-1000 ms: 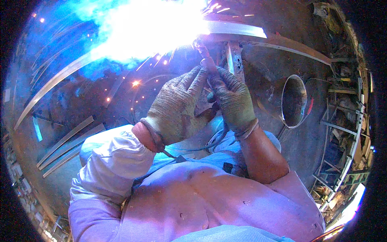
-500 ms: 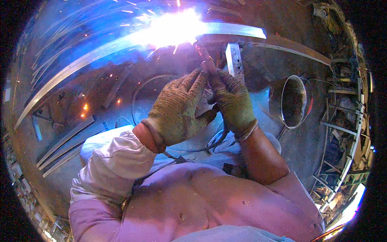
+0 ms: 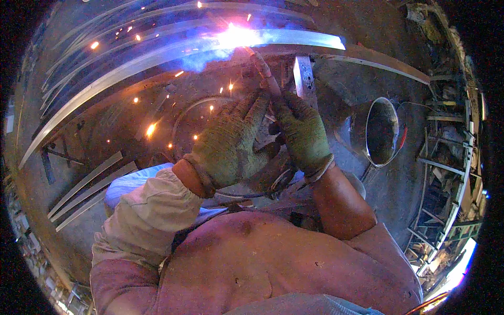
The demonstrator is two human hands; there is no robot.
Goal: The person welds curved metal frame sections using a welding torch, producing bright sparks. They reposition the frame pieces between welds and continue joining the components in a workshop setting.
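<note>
A welding torch (image 3: 266, 76) reaches up between my gloved hands, its tip at a bright arc (image 3: 239, 38) on a long metal bar (image 3: 310, 39). My right hand (image 3: 304, 134) is closed around the torch's lower part. Close beside it, my left hand (image 3: 231, 142) presses its fingers together against the torch; its palm side is hidden. Both gloves are ribbed and dirty. Blue smoke and orange sparks spread around the arc. A short upright metal post (image 3: 304, 79) stands under the bar, just beyond my right hand.
An open metal cylinder (image 3: 382, 132) lies to the right of my hands. Several flat metal strips (image 3: 94, 186) rest on the floor at left. More long bars (image 3: 105, 34) lie beyond the workpiece. A metal rack (image 3: 446, 168) stands at far right.
The arc's glare has shrunk and dimmed, showing more of the torch neck and bar. Orange sparks have scattered downward in front of the bar. My hands have barely moved.
</note>
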